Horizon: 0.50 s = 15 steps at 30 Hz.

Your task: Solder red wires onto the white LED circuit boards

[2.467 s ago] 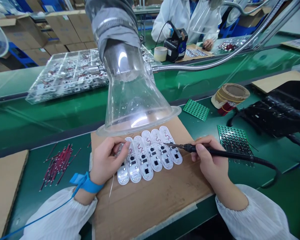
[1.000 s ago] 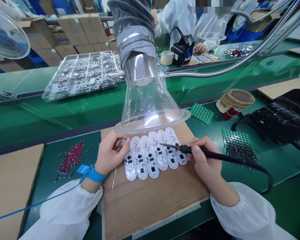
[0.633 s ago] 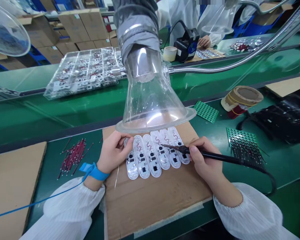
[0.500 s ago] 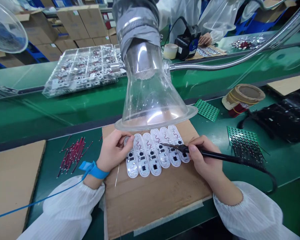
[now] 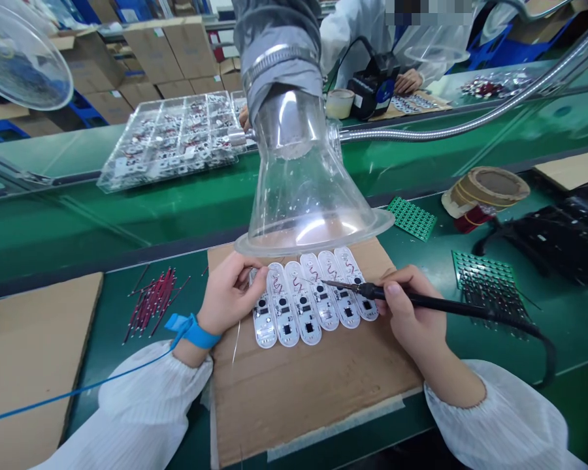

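Note:
Several white oval-ended circuit boards (image 5: 309, 324) lie side by side on a brown cardboard sheet (image 5: 318, 391). My right hand (image 5: 411, 307) is closed around a black soldering iron (image 5: 367, 291), whose tip points left over the boards' middle. At the left end of the row, my left hand (image 5: 235, 287) has thumb and forefinger pinched on a thin solder wire (image 5: 236, 343); its tail hangs below the palm and its fine end reaches toward the iron tip. Whether tip and board touch is too small to tell. A blue strap (image 5: 193, 330) circles my left wrist.
Above the boards hangs a clear fume hood (image 5: 306, 189). Red wires (image 5: 154, 303) lie left; green panels (image 5: 411, 218), a tape roll (image 5: 487, 189) and a black bag (image 5: 563, 228) lie right. Behind the ledge are a parts tray (image 5: 176, 137) and a person's hand (image 5: 408, 81).
The whole view has shifted slightly, so most things sit a little further right. Both hands keep their holds, with the iron tip still over the boards.

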Each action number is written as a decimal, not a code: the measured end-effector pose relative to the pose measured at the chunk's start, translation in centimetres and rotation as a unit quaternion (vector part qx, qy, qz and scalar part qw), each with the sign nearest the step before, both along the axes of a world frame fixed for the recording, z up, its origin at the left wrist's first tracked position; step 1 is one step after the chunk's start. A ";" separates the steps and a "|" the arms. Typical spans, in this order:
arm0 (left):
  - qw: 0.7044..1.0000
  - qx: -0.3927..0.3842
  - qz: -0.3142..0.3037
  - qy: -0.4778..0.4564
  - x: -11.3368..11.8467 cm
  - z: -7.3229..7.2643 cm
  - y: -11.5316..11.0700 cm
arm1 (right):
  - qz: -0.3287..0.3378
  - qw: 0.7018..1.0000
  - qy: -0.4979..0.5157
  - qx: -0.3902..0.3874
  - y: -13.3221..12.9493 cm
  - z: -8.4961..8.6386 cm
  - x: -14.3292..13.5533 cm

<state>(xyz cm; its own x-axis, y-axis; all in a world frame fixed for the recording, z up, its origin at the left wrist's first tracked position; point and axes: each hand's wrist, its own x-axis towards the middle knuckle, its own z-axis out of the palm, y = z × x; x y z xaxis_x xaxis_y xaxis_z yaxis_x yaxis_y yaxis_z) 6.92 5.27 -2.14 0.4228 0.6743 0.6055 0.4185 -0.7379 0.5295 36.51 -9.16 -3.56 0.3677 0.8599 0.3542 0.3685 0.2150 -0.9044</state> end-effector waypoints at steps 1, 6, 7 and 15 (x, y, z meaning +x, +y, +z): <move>1.000 0.004 -0.004 -0.002 0.0 0.0 0.0 | 0.003 1.000 -0.010 -0.006 -0.1 -0.1 0.0; 1.000 0.013 -0.010 -0.004 0.0 -0.2 0.2 | 0.017 0.998 -0.063 -0.018 0.0 -0.2 0.0; 1.000 0.012 -0.010 -0.004 0.0 -0.3 0.2 | 0.022 0.997 -0.071 -0.015 0.0 -0.1 0.0; 0.999 0.020 -0.027 0.001 0.2 -0.2 0.1 | 0.045 0.990 -0.131 0.004 0.5 0.7 -0.3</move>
<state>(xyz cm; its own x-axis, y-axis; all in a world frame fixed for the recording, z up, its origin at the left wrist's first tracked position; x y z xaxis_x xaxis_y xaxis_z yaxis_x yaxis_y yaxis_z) 7.14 5.42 -2.37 0.4588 0.6252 0.6313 0.3787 -0.7804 0.4977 36.21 -8.69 -2.88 0.1850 0.8816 0.4342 0.5688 0.2643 -0.7789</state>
